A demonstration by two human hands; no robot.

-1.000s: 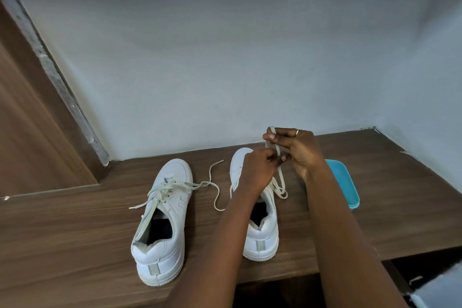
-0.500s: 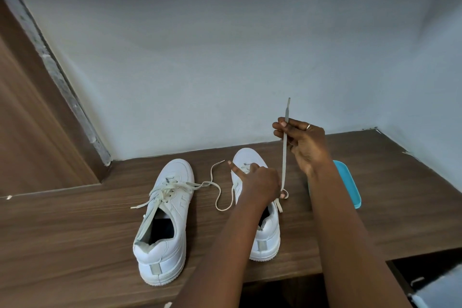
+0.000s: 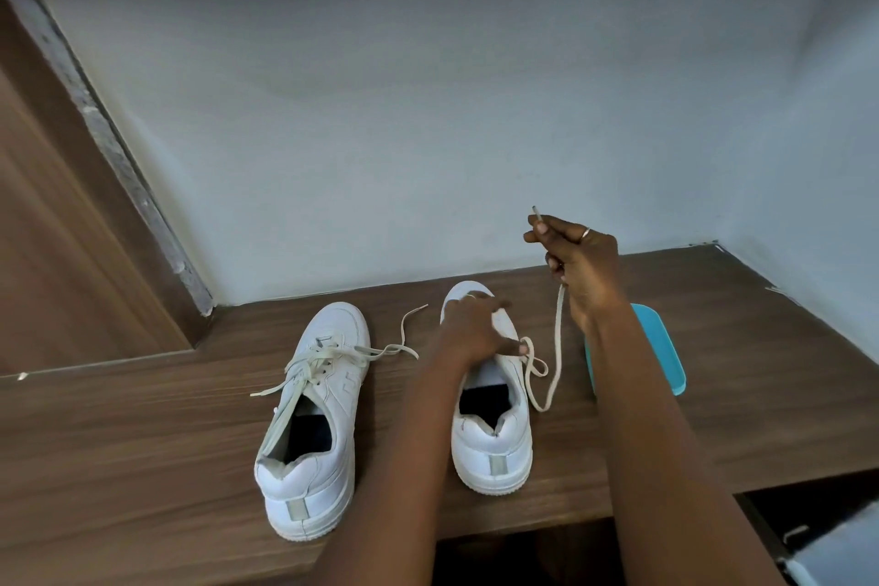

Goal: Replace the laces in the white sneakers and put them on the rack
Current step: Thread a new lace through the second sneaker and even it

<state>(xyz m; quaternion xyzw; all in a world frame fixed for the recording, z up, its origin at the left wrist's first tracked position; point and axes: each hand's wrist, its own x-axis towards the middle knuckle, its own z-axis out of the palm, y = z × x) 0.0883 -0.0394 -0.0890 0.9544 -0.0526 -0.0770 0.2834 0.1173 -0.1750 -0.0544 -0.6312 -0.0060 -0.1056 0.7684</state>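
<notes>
**Head view.** Two white sneakers are set on the wooden desk (image 3: 142,443), toes toward the pale wall (image 3: 428,133) at 12 o'clock. The left sneaker (image 3: 333,328) is seen at 7 o'clock, fully laced, with its loose lace ends (image 3: 380,350) trailing toward 3 o'clock. The right sneaker (image 3: 492,438) is seen at 6 o'clock, and a turquoise tray (image 3: 661,347) lies at its 3 o'clock, partly hidden by the forearm.

The left grip (image 3: 468,328) is laid over the forepart of the right sneaker, fingers spread and pressed on the upper, and one digit is held against the lace at the eyelets. Whether that digit pinches cannot be told. The right grip (image 3: 578,262) is raised at 1 o'clock of the shoe and closed round the lace (image 3: 561,324). The tip is pinched so that it juts out above the knuckles. Below the hand the lace hangs slack, curves down to the desk and rises to the eyelets.

The lace is judged to be light, flat and limp, so no push can be passed along it. It is best held just behind the stiff tip. The sneaker is judged light and liable to slide, so it is best steadied at the forepart or the heel.
</notes>
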